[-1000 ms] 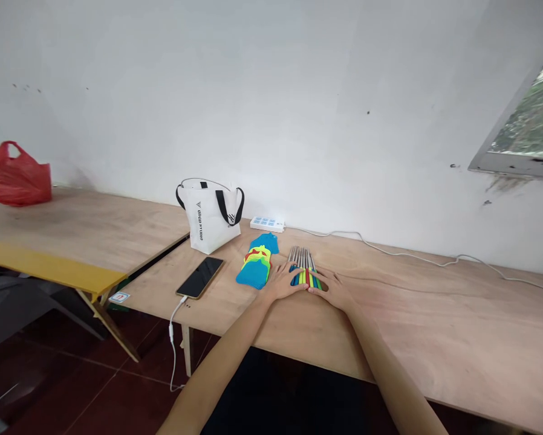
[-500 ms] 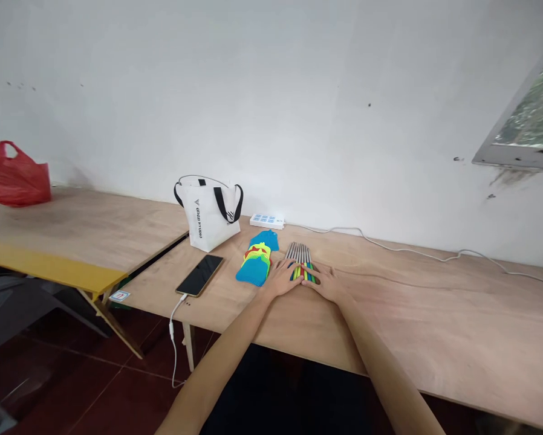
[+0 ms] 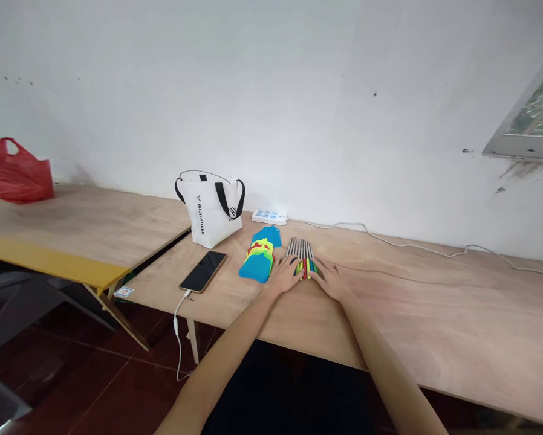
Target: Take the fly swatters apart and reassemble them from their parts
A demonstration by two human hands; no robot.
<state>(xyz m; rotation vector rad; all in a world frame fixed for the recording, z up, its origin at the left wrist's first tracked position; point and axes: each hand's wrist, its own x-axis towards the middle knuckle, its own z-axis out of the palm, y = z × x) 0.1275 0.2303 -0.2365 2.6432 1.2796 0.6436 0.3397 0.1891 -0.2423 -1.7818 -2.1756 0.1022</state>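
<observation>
Side by side on the wooden table lies a row of slim metal rods [image 3: 301, 246] with coloured handles in yellow, red, green and blue. My left hand [image 3: 283, 276] rests along the left side of the handles, fingers stretched forward. On the opposite side my right hand [image 3: 332, 281] lies with its fingers extended, touching the handles too. Both thumbs point inward at the near ends. Just left of my left hand is an overlapping pile of flat mesh pieces [image 3: 256, 266], shaped like fly swatter heads, in blue, yellow, red and green.
A phone [image 3: 203, 272] with a white charging cable lies left of the pile. Behind it stands a white bag [image 3: 208, 214] with black handles. A power strip [image 3: 269, 217] sits by the wall, its cord running right. A red plastic bag [image 3: 20, 175] is on the left table.
My hands have drawn slightly apart at the thumbs, showing more of the handles. They still flank the row. The view has shifted a little.
</observation>
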